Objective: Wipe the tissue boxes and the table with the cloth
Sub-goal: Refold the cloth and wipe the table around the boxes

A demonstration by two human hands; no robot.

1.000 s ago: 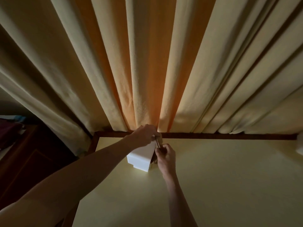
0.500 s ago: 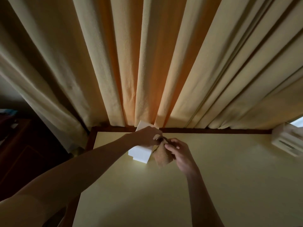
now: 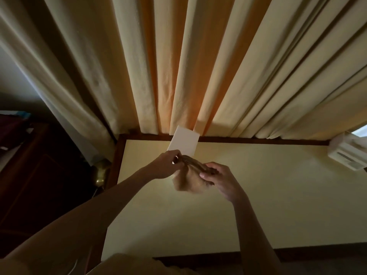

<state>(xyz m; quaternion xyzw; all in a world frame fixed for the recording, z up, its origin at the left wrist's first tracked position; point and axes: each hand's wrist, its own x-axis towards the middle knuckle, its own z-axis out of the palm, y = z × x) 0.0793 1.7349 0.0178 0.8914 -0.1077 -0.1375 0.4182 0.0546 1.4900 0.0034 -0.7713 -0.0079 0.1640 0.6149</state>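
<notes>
both hands were held above the cream table (image 3: 258,205), a little nearer the person than the white tissue box (image 3: 183,142), with a brown cloth (image 3: 188,180) stretched between them. the left hand (image 3: 164,167) had its fingers curled round one gathered end of the cloth, just in front of the tissue box's near edge; whether it also touched the box could not be told. the right hand (image 3: 220,178), to the right of the tissue box and nearer the person, pinched the other end of the cloth between curled fingers and thumb, and the loose middle of the cloth hung down in a pouch below the two grips. the tissue box stood at the far edge of the table, tilted, its top against the folds of the yellow-orange curtain (image 3: 178,66) that hung behind it. well to the right of the tissue box, at the far right end of the table, sat a second tissue box (image 3: 347,153), partly cut off by the edge of the view. left of the tissue box, past the table's dark wooden rim, was a dark wooden cabinet (image 3: 39,175).
</notes>
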